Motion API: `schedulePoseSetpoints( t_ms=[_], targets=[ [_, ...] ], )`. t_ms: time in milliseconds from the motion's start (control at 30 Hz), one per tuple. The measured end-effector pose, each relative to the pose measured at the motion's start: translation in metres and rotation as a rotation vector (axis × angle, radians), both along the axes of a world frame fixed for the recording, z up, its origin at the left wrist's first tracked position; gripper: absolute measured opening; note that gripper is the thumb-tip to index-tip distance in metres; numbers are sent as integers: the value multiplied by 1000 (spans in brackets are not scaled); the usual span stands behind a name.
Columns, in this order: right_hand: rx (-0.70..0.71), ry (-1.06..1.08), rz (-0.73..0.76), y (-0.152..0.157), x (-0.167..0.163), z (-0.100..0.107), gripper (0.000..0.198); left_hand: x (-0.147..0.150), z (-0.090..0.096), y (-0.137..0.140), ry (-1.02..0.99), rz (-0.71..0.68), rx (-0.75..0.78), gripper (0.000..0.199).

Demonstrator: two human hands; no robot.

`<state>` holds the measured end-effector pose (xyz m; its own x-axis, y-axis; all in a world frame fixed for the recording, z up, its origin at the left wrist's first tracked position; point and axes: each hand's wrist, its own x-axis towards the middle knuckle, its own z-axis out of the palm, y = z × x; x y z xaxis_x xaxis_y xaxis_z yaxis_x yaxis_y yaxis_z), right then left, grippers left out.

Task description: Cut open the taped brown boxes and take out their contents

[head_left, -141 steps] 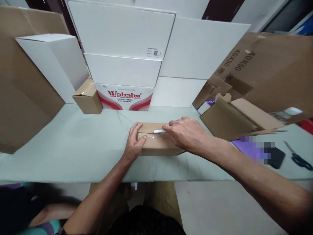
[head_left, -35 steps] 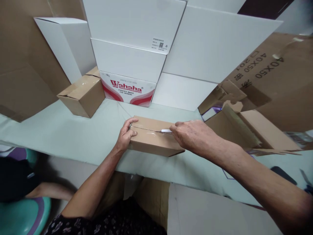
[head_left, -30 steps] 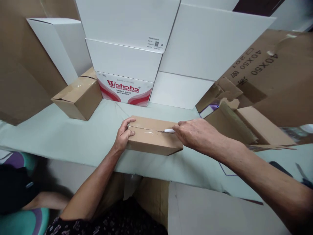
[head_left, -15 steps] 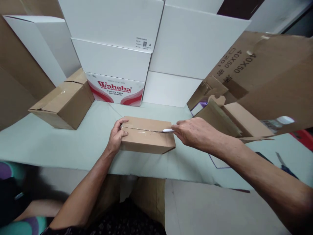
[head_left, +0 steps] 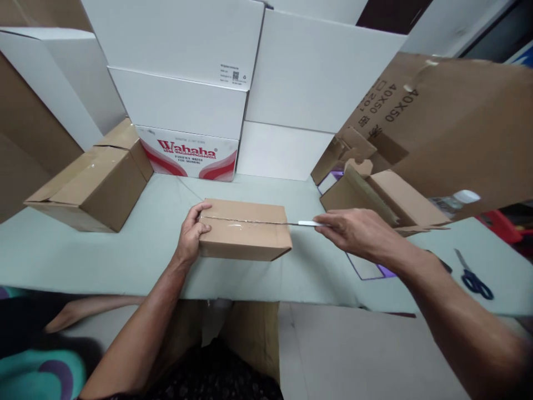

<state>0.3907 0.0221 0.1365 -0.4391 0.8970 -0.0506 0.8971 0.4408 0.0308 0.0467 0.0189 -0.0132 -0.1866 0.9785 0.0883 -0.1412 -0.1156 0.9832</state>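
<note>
While w/ knife (head_left: 307, 223), R hand (head_left: 360, 230) palm-down

I am facing a table (head_left: 104, 261) that is wearing a pale green covering. In the middle, before me, a small cardboard box (head_left: 245, 225) is resting flat on it. To the left, a larger brown box (head_left: 100, 178) is sitting at an angle. Along the far side, a Wahaha carton (head_left: 189, 158) and a plain white box (head_left: 283, 150) are standing side by side. To the right, an opened carton (head_left: 406, 191) is lying with its flaps spreading. Nearer me, a purple-edged white item (head_left: 366, 266), a partly hidden dark object (head_left: 440, 261) and dark-handled scissors (head_left: 472, 278) are lying, the blades pointing toward the far side.
</note>
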Motion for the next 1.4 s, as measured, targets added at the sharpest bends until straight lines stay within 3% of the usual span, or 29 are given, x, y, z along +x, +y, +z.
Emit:
schedulePoseSetpoints(
  t_ms=[100, 200, 267, 333, 433, 600, 800, 967, 1033, 1200, 1333, 1400],
  targets=[
    [-109, 266, -190, -16, 27, -28, 35, 0, -2, 0, 15, 17, -8, 57],
    [-83, 518, -416, -32, 43, -69, 43, -1, -2, -1, 6, 16, -18, 61],
    [-90, 577, -462, -38, 45, -98, 44, -2, -2, -2, 1, 26, 1, 65],
    [-52, 529, -456, -39, 42, -122, 40, -4, 0, -7, 14, 60, 39, 70],
    [112, 324, -491, -33, 35, -147, 33, -9, 1, -19, 77, 118, 79, 73],
    [226, 193, -555, -23, 30, -168, 24, -16, 3, -42, 300, 139, 36, 52],
    [317, 248, -519, -25, 31, -170, 31, -9, 15, -56, 491, 238, 83, 39],
    [148, 831, -353, -36, -4, -133, 43, -7, 16, -55, 461, 212, 92, 39],
    [134, 944, -293, -39, -26, -116, 44, -7, 13, -54, 397, 169, 82, 41],
    [245, 1000, -247, -42, -65, -104, 37, -7, 8, -52, 248, 42, 82, 25],
    [393, 982, -218, -51, -71, -114, 12, -8, 7, -55, 319, 48, 160, 13],
    [463, 901, -145, -57, -70, -119, 10, -7, 5, -58, 403, 89, 219, 13]
  ],
)
